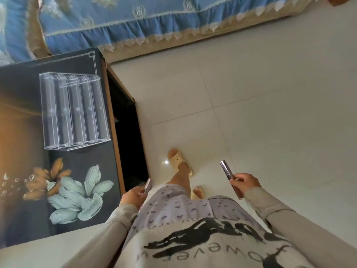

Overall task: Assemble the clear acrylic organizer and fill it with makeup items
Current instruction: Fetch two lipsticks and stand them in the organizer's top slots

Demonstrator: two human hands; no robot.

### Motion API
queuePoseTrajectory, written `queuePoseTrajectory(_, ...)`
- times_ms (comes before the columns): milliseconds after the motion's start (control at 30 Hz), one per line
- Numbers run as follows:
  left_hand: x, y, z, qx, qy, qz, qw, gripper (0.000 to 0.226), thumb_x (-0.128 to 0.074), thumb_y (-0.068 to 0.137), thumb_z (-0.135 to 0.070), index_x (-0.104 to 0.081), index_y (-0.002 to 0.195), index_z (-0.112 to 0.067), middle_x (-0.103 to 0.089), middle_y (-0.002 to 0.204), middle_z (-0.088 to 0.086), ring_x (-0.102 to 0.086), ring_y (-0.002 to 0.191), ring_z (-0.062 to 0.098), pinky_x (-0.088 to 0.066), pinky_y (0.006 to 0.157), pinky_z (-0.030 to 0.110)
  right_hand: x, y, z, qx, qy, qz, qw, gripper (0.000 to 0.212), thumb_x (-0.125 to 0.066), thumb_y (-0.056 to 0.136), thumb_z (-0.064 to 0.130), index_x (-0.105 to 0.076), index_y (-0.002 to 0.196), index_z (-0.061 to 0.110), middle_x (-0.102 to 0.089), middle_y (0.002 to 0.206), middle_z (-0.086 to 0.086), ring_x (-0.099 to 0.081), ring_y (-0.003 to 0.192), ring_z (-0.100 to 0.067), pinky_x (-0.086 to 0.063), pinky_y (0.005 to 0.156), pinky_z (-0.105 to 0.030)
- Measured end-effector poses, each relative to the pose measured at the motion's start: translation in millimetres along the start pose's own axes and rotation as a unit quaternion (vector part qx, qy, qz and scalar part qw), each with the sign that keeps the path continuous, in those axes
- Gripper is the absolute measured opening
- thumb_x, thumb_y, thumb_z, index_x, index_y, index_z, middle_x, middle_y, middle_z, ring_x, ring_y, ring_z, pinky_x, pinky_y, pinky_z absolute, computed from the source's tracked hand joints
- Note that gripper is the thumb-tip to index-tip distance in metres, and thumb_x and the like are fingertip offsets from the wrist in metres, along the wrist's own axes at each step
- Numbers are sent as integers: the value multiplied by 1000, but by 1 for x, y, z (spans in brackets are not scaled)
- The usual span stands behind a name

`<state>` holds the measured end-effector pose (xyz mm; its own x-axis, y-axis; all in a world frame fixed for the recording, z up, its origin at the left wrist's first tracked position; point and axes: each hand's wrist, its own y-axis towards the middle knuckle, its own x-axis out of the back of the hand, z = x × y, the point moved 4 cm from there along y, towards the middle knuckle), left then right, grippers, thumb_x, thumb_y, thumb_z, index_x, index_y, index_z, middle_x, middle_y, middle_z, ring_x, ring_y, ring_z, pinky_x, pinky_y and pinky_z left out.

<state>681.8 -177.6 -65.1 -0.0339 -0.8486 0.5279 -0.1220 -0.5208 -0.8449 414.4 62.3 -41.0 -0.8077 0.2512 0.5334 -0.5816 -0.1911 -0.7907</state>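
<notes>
Head view, entry. Clear acrylic organizer [74, 111]: is lying on the dark floral tabletop [92, 157], its compartments appearing unfilled. Left hand [133, 196]: is gripping a slim tube [148, 185]. Right hand [246, 182]: is gripping a longer metallic tube [226, 169], well apart from the organizer. Risks: a tube slipping onto the tiled floor [270, 93]; a careless insertion nudging the light organizer toward the table edge.

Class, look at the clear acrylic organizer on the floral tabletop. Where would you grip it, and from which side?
Take the organizer by its two outer long walls, fingers flat on each, coming from above: those faces are flat and parallel, while the dividers are thin. You would likely need to set down a tube first, since the left hand and right hand each hold one.
</notes>
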Motion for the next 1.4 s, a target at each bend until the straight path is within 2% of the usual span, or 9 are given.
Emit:
queuePoseTrajectory(67, 17, 14, -18, -3, -3, -5, 1000, 18, -45, 91, -23, -61, 96, -15, -66, 98, 12, -52, 80, 22, -36, 71, 24, 8, 16, 18, -5, -26, 8, 1000, 19, -61, 84, 17, -69, 96, 5, -64, 86, -12, -55, 76, -23, -51, 80, -34)
queuePoseTrajectory(233, 76, 47, -66, -17, -79, -26, 996, 10, -50, 88, -21, -59, 86, -18, -64, 86, 10, -58, 79, 25, -37, 69, 23, 34, 48, 63, -7, -96, 41, 994, 18, -60, 84, 17, -70, 96, 6, -70, 96, -16, -54, 78, -21, -35, 67, -21)
queuePoseTrajectory(367, 130, 70, -104, -36, -95, -51, 993, 10, -53, 85, -21, -55, 75, -20, -60, 76, 5, -54, 72, 23, -37, 66, 22, 58, 72, 108, 0, -136, 33, 990, 19, -58, 86, 17, -69, 95, 5, -70, 102, -17, -55, 81, -25, -33, 68, -21)
queuePoseTrajectory(667, 182, 96, -148, -8, -167, -71, 983, 21, -53, 87, -20, -63, 102, -8, -70, 95, 16, -64, 96, 31, -48, 80, 31, 93, 141, 218, 72, -208, 47, 974, 19, -59, 85, 15, -70, 96, 4, -67, 87, -15, -52, 75, -22, -34, 55, -22)
queuePoseTrajectory(800, 175, 96, -152, 52, -229, -68, 970, 18, -54, 88, -23, -64, 95, -10, -68, 89, 14, -63, 94, 31, -45, 74, 31, 100, 182, 283, 109, -260, 82, 956, 20, -59, 85, 16, -70, 97, 4, -70, 96, -17, -53, 76, -21, -34, 67, -20)
queuePoseTrajectory(900, 166, 91, -152, 122, -279, -55, 951, 20, -51, 89, -33, -58, 81, -17, -61, 81, 7, -64, 90, 30, -40, 69, 24, 105, 209, 337, 144, -302, 105, 937, 20, -60, 84, 15, -70, 97, 5, -71, 95, -15, -57, 79, -22, -36, 69, -20)
queuePoseTrajectory(1033, 147, 81, -162, 196, -353, -45, 914, 24, -51, 90, -23, -64, 105, -9, -69, 107, 15, -64, 102, 31, -48, 84, 29, 105, 235, 412, 207, -382, 134, 891, 19, -62, 84, 16, -70, 97, 6, -71, 103, -14, -61, 89, -23, -35, 70, -18)
queuePoseTrajectory(1233, 110, 71, -190, 279, -524, -59, 802, 25, -56, 88, -8, -62, 110, 3, -65, 111, 29, -59, 106, 40, -45, 93, 39, 90, 251, 497, 282, -476, 143, 821, 21, -63, 84, 19, -69, 103, 10, -70, 108, -11, -63, 100, -25, -33, 69, -17)
queuePoseTrajectory(1400, 98, 63, -203, 336, -576, -73, 742, 23, -55, 88, -11, -63, 103, 4, -66, 107, 28, -60, 104, 38, -46, 89, 37, 65, 249, 539, 329, -528, 162, 766, 22, -62, 84, 15, -69, 103, 7, -70, 108, -15, -62, 104, -27, -31, 59, -21)
